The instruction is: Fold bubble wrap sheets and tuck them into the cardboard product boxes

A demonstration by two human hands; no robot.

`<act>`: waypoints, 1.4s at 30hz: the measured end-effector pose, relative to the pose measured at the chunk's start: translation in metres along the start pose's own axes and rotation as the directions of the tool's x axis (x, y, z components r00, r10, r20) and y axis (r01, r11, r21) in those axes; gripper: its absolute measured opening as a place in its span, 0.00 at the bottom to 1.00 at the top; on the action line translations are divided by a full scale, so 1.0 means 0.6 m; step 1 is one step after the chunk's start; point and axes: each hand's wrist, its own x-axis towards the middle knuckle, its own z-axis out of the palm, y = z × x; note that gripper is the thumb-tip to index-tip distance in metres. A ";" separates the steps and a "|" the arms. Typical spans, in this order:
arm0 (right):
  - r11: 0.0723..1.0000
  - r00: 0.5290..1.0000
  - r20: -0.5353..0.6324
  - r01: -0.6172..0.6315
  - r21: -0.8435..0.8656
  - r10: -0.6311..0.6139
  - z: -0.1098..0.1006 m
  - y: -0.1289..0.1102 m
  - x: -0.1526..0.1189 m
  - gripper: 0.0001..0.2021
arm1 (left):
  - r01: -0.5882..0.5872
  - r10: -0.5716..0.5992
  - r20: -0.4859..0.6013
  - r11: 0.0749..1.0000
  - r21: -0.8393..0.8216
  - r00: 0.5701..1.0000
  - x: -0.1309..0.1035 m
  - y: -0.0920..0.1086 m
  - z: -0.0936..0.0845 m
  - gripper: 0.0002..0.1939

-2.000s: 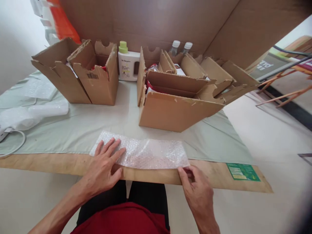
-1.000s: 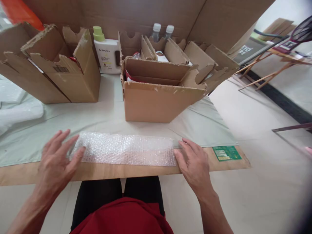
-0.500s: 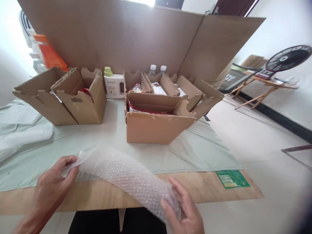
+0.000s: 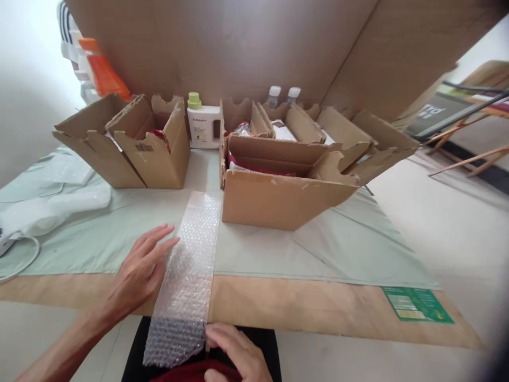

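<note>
Bubble-wrap strip (image 4: 194, 239) now turned crosswise to the table's front edge (image 4: 278, 302), having lain along it; near end overhangs. Left hand (image 4: 139, 270) spread at its left side; right hand (image 4: 242, 353) loosely curved, thumb apart, beside the overhang. Neither grips it.

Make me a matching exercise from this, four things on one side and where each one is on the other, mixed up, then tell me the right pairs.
Things:
1. Bubble wrap
2. Orange object
3. Green label
4. White bottle

Places:
A. Near the right end of the bare wooden strip
B. Upright beyond the table's open middle, between cardboard boxes to either side
C. Beside the left hand, one end past the table's near edge
D. At the far left, behind the cardboard boxes

Right pairs: 1-C, 2-D, 3-A, 4-B.
</note>
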 end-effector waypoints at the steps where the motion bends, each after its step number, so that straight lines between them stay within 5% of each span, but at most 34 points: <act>1: 0.999 1.000 0.003 -0.020 0.033 0.020 -0.004 -0.001 0.000 0.29 | 0.033 -0.032 0.058 0.999 -0.023 0.998 -0.043 0.001 -0.012 0.33; 5: 0.980 0.986 0.023 -0.168 0.109 0.166 -0.018 -0.020 -0.001 0.36 | 0.156 -0.144 0.202 0.987 -0.045 0.969 -0.167 0.028 -0.057 0.38; 8: 0.965 0.967 0.102 -0.243 0.098 0.233 -0.013 -0.037 0.008 0.38 | 0.211 -0.195 0.234 0.976 -0.047 0.953 -0.192 0.057 -0.072 0.42; 12: 0.951 0.949 0.151 -0.294 0.092 0.278 0.029 -0.050 0.018 0.39 | 0.149 -0.134 0.288 0.988 -0.029 0.948 -0.172 0.064 -0.069 0.45; 15: 0.903 0.939 0.113 -0.342 0.261 0.324 0.053 -0.061 0.021 0.29 | 0.050 -0.033 0.324 0.998 -0.045 0.945 -0.159 0.055 -0.068 0.45; 19: 0.629 0.917 0.130 -0.357 0.691 0.377 0.041 -0.091 0.035 0.30 | 0.069 -0.017 0.283 0.982 -0.174 0.959 -0.156 0.053 -0.076 0.40; 23: 0.527 0.936 0.120 -0.289 0.799 0.331 0.015 -0.114 0.068 0.35 | 0.225 -0.197 0.122 0.927 -0.301 0.973 -0.129 0.069 -0.067 0.30; 26: 0.575 0.963 0.051 -0.201 0.793 0.266 0.006 -0.115 0.085 0.40 | 0.401 -0.429 -0.045 0.873 -0.279 0.902 -0.091 0.072 -0.037 0.16; 29: 0.778 0.965 -0.098 -0.134 0.614 0.243 -0.006 -0.109 0.084 0.34 | 0.483 -0.511 -0.109 0.850 -0.211 0.852 -0.063 0.060 -0.002 0.15; 33: 1.000 0.954 -0.301 0.008 -0.007 -0.009 -0.022 -0.102 0.084 0.18 | 0.482 -0.491 -0.107 0.870 -0.102 0.864 -0.055 0.047 0.022 0.18; 37: 0.820 0.914 -0.185 0.216 -0.531 -0.361 -0.014 -0.093 0.120 0.24 | 0.424 -0.424 -0.142 0.905 -0.029 0.895 -0.055 0.048 0.025 0.19; 42: 0.702 0.923 -0.041 0.261 -0.663 -0.382 0.006 -0.073 0.169 0.16 | 0.337 -0.335 -0.167 0.941 -0.017 0.927 -0.064 0.049 0.009 0.16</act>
